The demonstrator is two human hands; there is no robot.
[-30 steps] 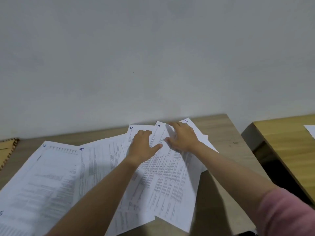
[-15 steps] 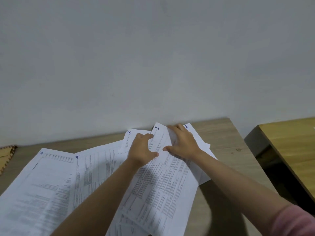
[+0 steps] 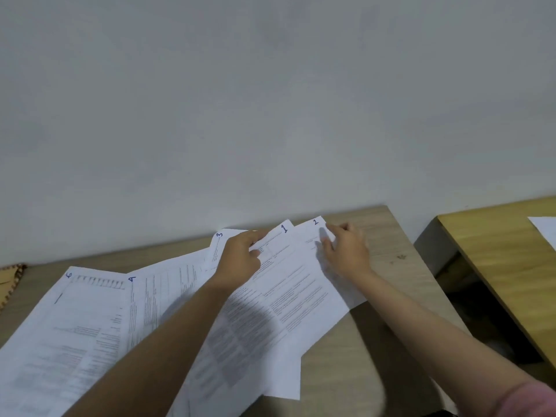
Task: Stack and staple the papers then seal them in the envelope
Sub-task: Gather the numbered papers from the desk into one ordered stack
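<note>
Both forearms are stretched forward over a wooden table [image 3: 376, 341] toward printed sheets fanned out against a pale wall [image 3: 270, 100]. The left hand [image 3: 239, 260] is curled, and the top edge of the sheet marked 1 [image 3: 288, 284] is pinched between its thumb and fingers. The right hand [image 3: 346, 251] is laid on the sheet marked 2 [image 3: 313, 233], whose top corner is pinched by its fingertips. Blue handwritten numbers are seen at the top corners: 3 [image 3: 219, 235] just left of the left-hand pinch, then 4 [image 3: 131, 279] and 6 [image 3: 69, 275] further left. The printed text is too small to be read. A brown envelope edge [image 3: 9, 281] is glimpsed far left. A pink sleeve [image 3: 529, 398] is worn on the right arm.
</note>
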